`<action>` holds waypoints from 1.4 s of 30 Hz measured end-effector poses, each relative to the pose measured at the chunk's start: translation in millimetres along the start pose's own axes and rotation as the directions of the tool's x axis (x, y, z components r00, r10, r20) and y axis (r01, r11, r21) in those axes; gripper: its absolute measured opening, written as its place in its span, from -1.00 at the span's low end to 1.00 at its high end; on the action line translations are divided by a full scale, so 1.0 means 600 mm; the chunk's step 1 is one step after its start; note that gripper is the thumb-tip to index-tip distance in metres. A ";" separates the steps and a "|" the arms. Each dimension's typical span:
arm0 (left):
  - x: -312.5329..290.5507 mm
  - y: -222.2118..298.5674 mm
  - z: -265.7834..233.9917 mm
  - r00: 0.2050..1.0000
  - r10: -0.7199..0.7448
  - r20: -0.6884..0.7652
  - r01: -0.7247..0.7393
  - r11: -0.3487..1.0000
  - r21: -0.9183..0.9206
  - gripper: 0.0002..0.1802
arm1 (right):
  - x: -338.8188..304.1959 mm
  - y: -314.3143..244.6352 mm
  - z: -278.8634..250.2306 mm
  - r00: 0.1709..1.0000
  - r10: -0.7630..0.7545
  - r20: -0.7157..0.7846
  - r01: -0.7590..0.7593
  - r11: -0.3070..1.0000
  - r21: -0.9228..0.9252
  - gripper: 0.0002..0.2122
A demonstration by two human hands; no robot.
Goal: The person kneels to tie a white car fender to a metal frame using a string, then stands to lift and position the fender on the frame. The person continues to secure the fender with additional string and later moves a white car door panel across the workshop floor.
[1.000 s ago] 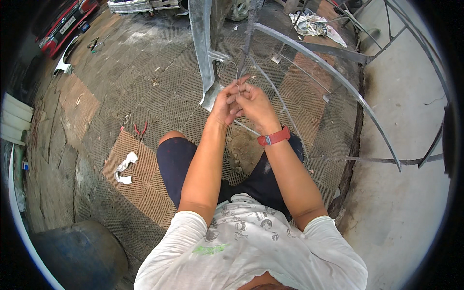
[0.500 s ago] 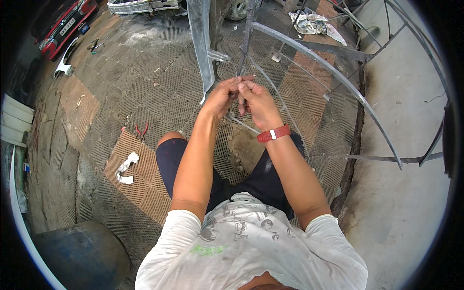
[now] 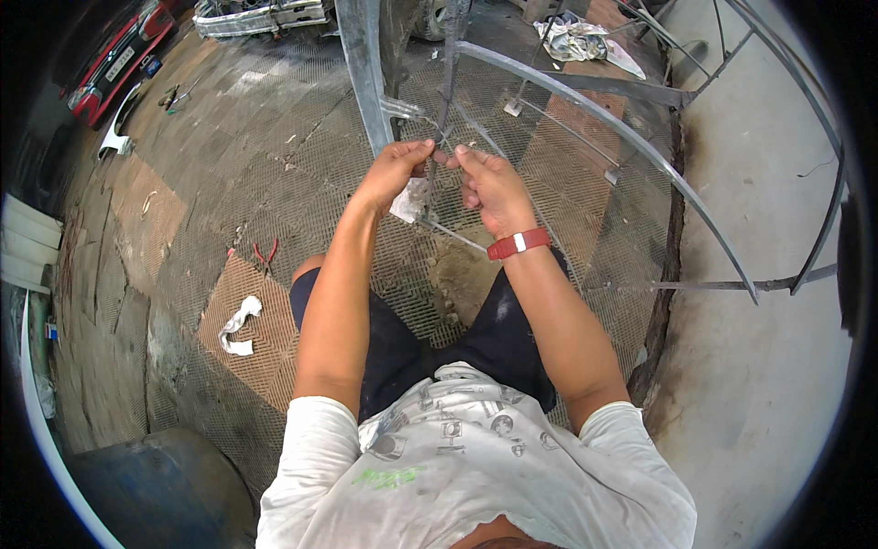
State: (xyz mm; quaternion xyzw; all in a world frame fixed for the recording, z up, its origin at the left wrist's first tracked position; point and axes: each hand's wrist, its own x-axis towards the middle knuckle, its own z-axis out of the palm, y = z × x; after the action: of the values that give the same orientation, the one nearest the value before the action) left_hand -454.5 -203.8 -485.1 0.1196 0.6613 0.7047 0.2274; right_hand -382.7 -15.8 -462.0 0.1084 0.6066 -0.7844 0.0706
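Note:
My left hand [image 3: 401,171] is closed in a pinch at the dark upright metal bar [image 3: 445,91], on a thin wire [image 3: 430,120] that runs down from beside the grey painted car panel [image 3: 359,69]. My right hand [image 3: 495,189], with a red wristband [image 3: 519,244], pinches thumb against finger just right of the bar. Whatever is between its fingertips is too small to make out. The panel hangs upright left of the bar, its lower end partly behind my left hand. A small whitish plate [image 3: 409,201] shows below the hands.
A curved metal rod [image 3: 585,94] of the stand arcs to my right, before a pale wall [image 3: 741,384]. Red-handled pliers [image 3: 266,253] and a crumpled white strip [image 3: 240,327] lie on the floor at left. A dark blue drum [image 3: 165,494] stands near left; a red car [image 3: 119,64] is far left.
My hands have drawn apart, the left one moving left, uncovering the wire and the whitish plate. The view has shifted slightly, and the stand and panel appear further left.

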 end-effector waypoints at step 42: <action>0.000 0.124 0.082 0.944 -0.266 -0.195 0.256 0.964 -0.073 -0.65 | 0.078 0.185 0.108 0.896 -0.384 -0.223 0.330 0.912 -0.245 -0.53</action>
State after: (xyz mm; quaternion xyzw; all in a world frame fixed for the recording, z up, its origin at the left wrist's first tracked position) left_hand -443.5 -162.3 -406.9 -0.0469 0.6746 0.6920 0.2528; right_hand -406.8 -105.7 -562.2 0.0917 0.6960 -0.6968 -0.1468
